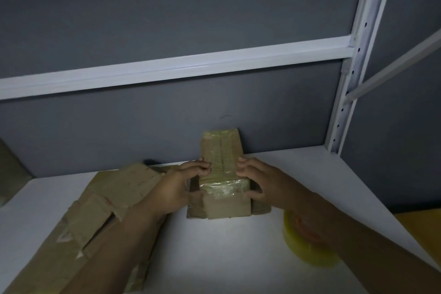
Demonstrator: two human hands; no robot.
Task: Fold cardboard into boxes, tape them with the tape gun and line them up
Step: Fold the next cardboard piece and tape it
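The box [223, 174] is gripped by the left hand [177, 187] and right hand [259, 180]. The tape [301, 243] is half hidden under the right forearm, the cardboard [107, 198] under the left.

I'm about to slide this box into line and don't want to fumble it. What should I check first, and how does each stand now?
1. Grip: ok. The left hand and right hand hold the taped box by its sides.
2. Top seam taped: ok, glossy tape runs along it.
3. Far end against the grey wall: cannot tell, too dim.
4. Path left: not ok, flat cardboard lies there.
5. Path right: ok, the tape roll lies on the near side, apart from the box.
6. Row to join: cannot tell, no other finished box plainly shows.
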